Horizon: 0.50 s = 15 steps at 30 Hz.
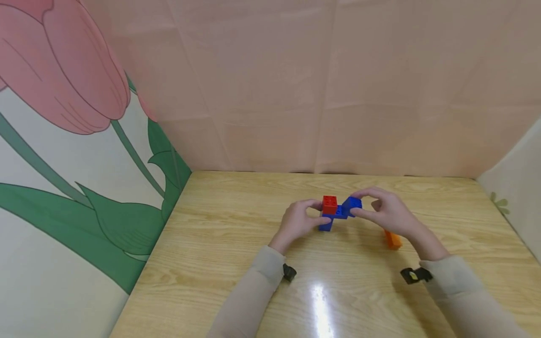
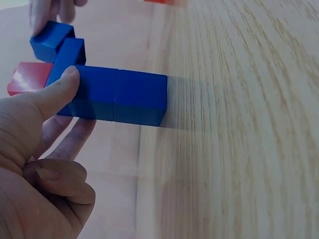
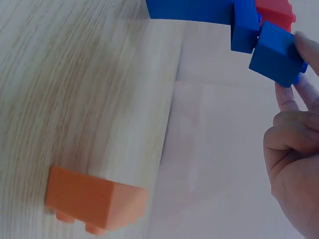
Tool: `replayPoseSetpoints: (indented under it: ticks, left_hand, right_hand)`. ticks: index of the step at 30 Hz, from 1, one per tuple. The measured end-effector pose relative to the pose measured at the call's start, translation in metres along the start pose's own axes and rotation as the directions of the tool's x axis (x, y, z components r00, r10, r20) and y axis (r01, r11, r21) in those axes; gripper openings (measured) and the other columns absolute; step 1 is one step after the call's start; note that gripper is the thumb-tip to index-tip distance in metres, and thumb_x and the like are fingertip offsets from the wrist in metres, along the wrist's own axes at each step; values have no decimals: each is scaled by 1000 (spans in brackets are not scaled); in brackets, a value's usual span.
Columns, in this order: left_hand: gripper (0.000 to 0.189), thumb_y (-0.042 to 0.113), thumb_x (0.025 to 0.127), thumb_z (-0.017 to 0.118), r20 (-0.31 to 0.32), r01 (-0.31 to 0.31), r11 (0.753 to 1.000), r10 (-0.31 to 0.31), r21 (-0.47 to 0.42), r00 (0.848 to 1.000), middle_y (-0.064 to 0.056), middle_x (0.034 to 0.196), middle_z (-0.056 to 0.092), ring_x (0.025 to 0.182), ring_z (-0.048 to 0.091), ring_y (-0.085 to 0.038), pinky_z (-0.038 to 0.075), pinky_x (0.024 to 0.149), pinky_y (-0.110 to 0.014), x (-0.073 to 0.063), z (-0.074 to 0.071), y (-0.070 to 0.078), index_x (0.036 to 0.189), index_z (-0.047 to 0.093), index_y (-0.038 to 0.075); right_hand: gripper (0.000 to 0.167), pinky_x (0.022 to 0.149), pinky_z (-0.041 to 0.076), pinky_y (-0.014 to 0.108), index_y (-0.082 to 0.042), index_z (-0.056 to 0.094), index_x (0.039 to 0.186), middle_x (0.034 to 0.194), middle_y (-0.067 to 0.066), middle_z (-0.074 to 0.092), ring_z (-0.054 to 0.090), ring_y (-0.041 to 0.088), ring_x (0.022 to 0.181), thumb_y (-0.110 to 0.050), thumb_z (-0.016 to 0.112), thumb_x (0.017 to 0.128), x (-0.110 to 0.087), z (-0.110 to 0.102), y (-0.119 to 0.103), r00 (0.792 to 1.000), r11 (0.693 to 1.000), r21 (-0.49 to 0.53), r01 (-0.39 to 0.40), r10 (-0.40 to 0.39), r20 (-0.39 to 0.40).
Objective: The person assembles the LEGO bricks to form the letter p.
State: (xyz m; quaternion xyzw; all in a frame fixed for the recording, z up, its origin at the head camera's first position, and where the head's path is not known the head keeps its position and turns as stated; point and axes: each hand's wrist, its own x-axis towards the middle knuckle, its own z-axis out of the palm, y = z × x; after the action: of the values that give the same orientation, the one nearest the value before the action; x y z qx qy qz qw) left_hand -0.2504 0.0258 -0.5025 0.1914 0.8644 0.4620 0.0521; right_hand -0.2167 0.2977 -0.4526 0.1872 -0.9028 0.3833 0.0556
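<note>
A small stack of blue toy bricks (image 2: 119, 97) stands upright, with a flat blue brick (image 3: 244, 26) across its top jutting to the right. At the left end of that flat brick sits a red brick (image 1: 329, 204) with studs. My left hand (image 1: 297, 219) pinches the stack near its top, thumb on the near side. Between thumb and fingers, my right hand (image 1: 390, 213) holds another blue brick (image 1: 352, 204). This brick tilts right at the free end of the flat one, its studs turned toward my right fingers.
An orange brick (image 1: 393, 240) lies on the wooden table (image 1: 228, 225) below my right wrist, its studs sideways. Behind the table hangs a pinkish cloth (image 1: 270, 94). A panel with a printed tulip (image 1: 84, 65) stands at the left.
</note>
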Motion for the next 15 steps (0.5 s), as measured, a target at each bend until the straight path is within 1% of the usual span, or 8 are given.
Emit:
replayPoseSetpoints:
  ticks: [3,7,13,14,15]
  left_hand:
    - [44,48,86,84,0,2,1000,-2,-3,1000,21,110,70,122,64,-19,46,106,-45,0,0,0,125,75,30]
    - [44,48,86,83,-2,11,1000,-11,-2,1000,21,111,70,122,64,-19,46,106,-46,-1,1,1,125,75,30]
    - [44,49,86,83,-2,18,1000,-18,3,1000,21,112,70,123,64,-19,46,107,-47,0,1,1,126,75,31]
    - [44,48,87,83,-2,15,1000,-15,5,1000,21,112,70,123,64,-19,46,107,-47,0,1,0,126,75,30]
    - [45,48,87,83,-2,9,1000,-9,6,1000,20,113,70,123,64,-19,46,107,-47,1,1,0,127,75,30]
  right_hand:
    - [31,84,55,27,-22,73,126,129,-1,67,58,21,115,-26,79,95,1,2,1,1000,1000,24,-15,15,-5]
    - [31,85,55,28,-20,73,128,131,3,66,58,23,117,-25,77,97,2,4,0,1000,1000,27,8,-8,1]
    - [32,85,50,19,-19,72,129,132,6,65,58,27,120,-25,76,98,5,4,-5,1000,999,32,17,-17,15]
    - [32,85,50,18,-19,72,129,132,5,65,58,26,119,-25,76,98,5,5,-6,1000,1000,28,15,-15,16]
    - [31,81,50,19,-19,73,128,131,5,65,59,26,114,-26,76,98,6,5,-7,1000,1000,26,14,-14,16]
